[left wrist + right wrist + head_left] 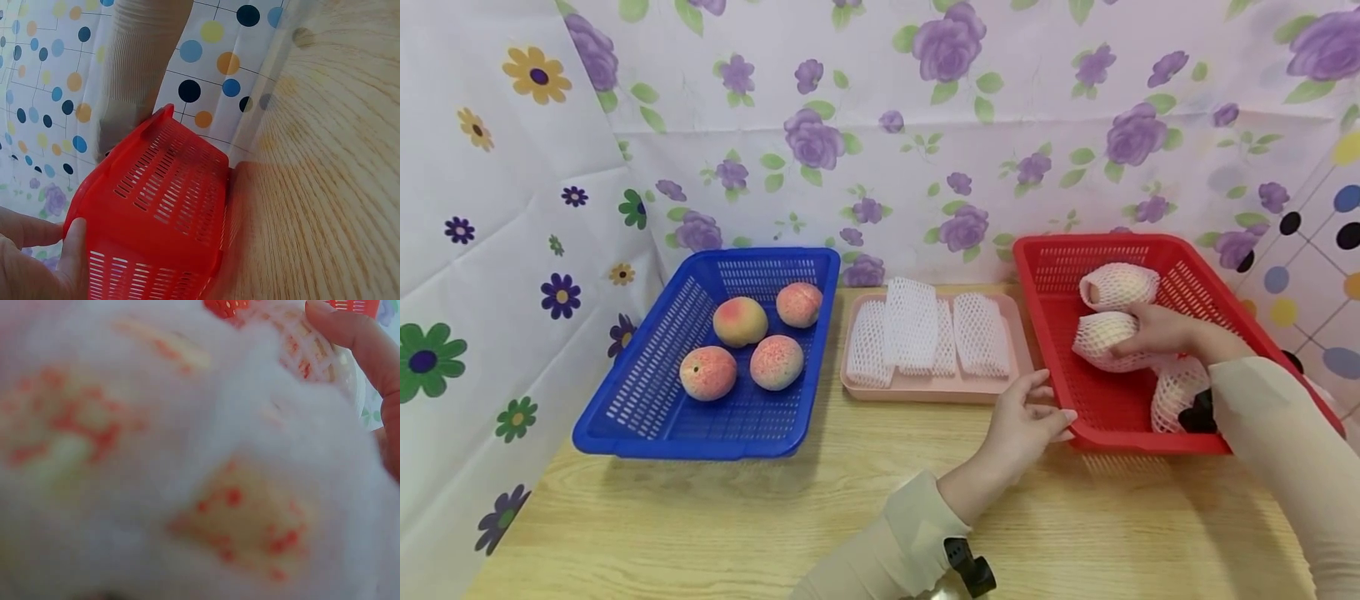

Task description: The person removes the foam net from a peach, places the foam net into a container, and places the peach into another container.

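Netted peach (1099, 340) sits inside red basket (1135, 440), right of frame, right hand (1161, 331) gripping it, left hand (1017, 423) pinching rim (1047, 337); fruit probably light, softly cushioned, best cupped round middle.

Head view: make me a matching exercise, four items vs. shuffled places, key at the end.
Column 1
1. unwrapped peaches
2. flat foam nets
3. left hand
4. right hand

Column 2
A. on a netted fruit
B. in the blue basket
C. at the rim of the red basket
D. on the pink tray

Pairs: 1-B, 2-D, 3-C, 4-A
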Tool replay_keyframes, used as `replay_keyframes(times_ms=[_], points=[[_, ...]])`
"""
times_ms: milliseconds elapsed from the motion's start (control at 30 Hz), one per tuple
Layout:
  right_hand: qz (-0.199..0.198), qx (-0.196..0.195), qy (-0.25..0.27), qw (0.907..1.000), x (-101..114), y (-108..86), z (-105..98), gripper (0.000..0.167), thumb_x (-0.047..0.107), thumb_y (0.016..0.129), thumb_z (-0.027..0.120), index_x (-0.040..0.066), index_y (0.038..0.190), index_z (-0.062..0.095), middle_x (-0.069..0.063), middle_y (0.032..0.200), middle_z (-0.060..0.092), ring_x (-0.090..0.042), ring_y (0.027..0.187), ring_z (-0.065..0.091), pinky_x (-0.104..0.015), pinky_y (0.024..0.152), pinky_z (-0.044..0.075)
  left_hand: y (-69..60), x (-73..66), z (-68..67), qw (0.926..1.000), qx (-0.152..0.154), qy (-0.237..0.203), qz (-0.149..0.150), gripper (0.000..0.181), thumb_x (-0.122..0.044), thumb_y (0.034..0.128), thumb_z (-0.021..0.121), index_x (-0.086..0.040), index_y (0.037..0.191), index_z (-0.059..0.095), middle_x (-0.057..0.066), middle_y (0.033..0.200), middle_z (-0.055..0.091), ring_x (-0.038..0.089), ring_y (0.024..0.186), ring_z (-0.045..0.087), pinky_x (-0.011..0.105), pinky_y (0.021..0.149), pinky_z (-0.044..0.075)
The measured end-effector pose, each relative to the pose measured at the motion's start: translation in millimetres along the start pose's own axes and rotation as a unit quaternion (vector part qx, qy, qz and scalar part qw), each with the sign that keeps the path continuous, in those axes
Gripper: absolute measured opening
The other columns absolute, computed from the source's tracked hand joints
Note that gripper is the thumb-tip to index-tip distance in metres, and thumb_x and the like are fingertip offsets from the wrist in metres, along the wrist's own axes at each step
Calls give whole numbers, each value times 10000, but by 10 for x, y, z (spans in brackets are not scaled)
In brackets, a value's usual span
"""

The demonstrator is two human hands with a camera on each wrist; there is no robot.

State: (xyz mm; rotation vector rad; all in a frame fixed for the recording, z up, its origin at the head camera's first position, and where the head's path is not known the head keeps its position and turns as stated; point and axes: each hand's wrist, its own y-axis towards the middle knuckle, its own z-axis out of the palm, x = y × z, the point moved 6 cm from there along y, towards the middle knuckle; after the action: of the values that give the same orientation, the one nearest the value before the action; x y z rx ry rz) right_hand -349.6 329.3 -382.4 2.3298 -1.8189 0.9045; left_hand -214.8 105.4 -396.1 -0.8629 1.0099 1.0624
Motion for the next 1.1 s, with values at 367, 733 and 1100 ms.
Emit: replay_keyframes(times_ms=[367, 733, 1100], points=[[-58, -189, -225, 9996, -62, -50, -73, 865, 429, 795, 723, -122, 1345, 345, -314, 1215, 516, -381, 1017, 524, -590, 865, 481, -1, 2, -12, 10000, 72, 38, 15, 543, 110, 819, 647, -4, 1322, 476, 26, 1003, 570, 85, 786, 567, 347, 714, 592], [-320, -495, -156, 9981, 74, -106, -182, 800, 406, 836, 691, -114, 1339, 348, -292, 1204, 520, -363, 1013, 514, -578, 865, 481, -8, 10, -93, 9999, 90, 120, 46, 552, 96, 826, 647, 0, 1336, 457, 34, 1024, 566, 100, 804, 581, 349, 720, 591], [-229, -753, 177, 9967, 152, -319, -361, 830, 351, 864, 677, -95, 1417, 248, -303, 1278, 462, -397, 1076, 475, -602, 885, 470, 14, 3, -19, 9991, 356, 171, 127, 569, 93, 839, 631, 25, 1360, 413, 57, 1054, 561, 64, 781, 572, 343, 715, 591]])
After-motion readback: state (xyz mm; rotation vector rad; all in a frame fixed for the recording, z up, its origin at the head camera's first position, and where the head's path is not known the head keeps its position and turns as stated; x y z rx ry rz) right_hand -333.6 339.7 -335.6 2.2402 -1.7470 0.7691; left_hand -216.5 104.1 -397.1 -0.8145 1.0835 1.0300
